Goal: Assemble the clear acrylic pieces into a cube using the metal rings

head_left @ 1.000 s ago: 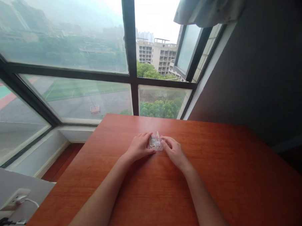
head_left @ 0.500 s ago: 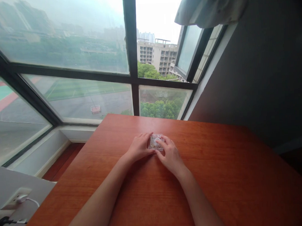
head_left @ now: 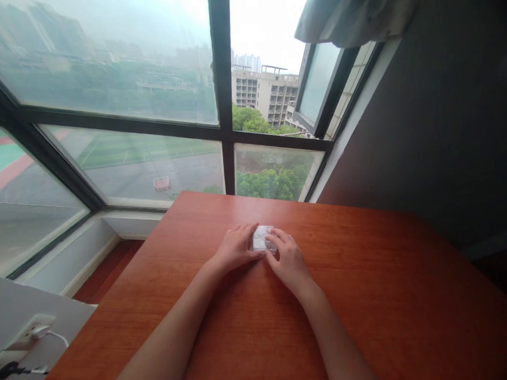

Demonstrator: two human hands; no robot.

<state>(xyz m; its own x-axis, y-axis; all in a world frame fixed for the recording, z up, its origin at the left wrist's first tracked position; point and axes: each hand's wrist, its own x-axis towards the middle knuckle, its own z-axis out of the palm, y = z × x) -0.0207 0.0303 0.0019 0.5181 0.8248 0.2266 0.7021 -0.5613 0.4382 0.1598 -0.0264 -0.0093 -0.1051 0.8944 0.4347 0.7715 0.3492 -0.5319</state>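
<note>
A small, square clear plastic box (head_left: 261,240) lies on the reddish-brown table between my hands. Its left part looks pale and glossy; greyish contents show faintly on the right, too small to name. My left hand (head_left: 236,249) grips the left side, thumb along the near edge and forefinger at the far corner. On the other side, my right hand (head_left: 289,259) has its fingers bent over the box's right part and its thumb by the near edge. The fingers hide that right part.
The wooden table (head_left: 387,274) reaches to a dark-framed window (head_left: 229,157). A dark wall (head_left: 452,119) rises on the right, with a curtain (head_left: 355,12) above. Plugs and cords sit in a wall socket (head_left: 33,337) at the lower left.
My right hand's fingers have shifted slightly right over the box. The box's left part now looks paler and plainer than before. My left hand keeps nearly the same place.
</note>
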